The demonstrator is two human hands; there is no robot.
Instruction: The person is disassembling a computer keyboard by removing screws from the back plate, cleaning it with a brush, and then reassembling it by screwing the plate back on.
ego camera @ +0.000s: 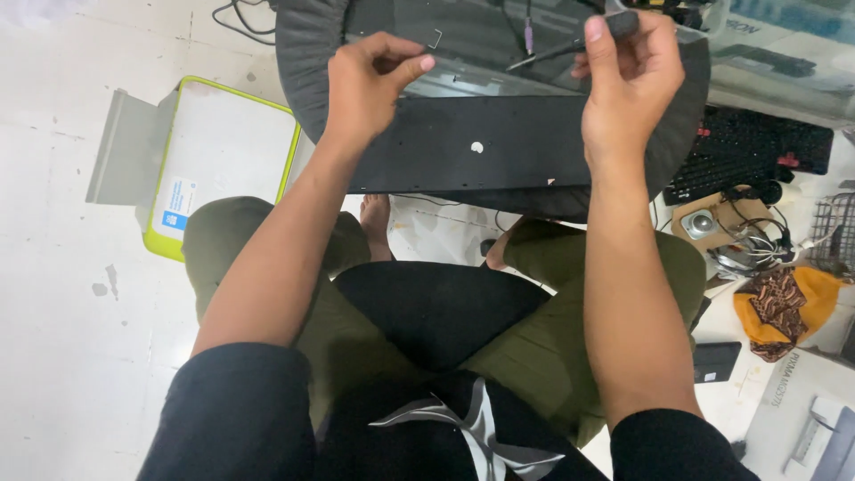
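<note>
Two hands over a black keyboard base panel (pixel 481 142) on the round grey surface (pixel 303 53): left hand (pixel 370 85) fingers pinched at its top edge, right hand (pixel 628 76) pinching a thin screwdriver (pixel 570 46); panel looks light, stiff, best gripped by edges.

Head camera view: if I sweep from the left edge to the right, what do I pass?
White printer with lime-green trim → left hand → black keyboard base panel → right hand holding a black screwdriver → another black keyboard → orange patterned cloth.
</note>
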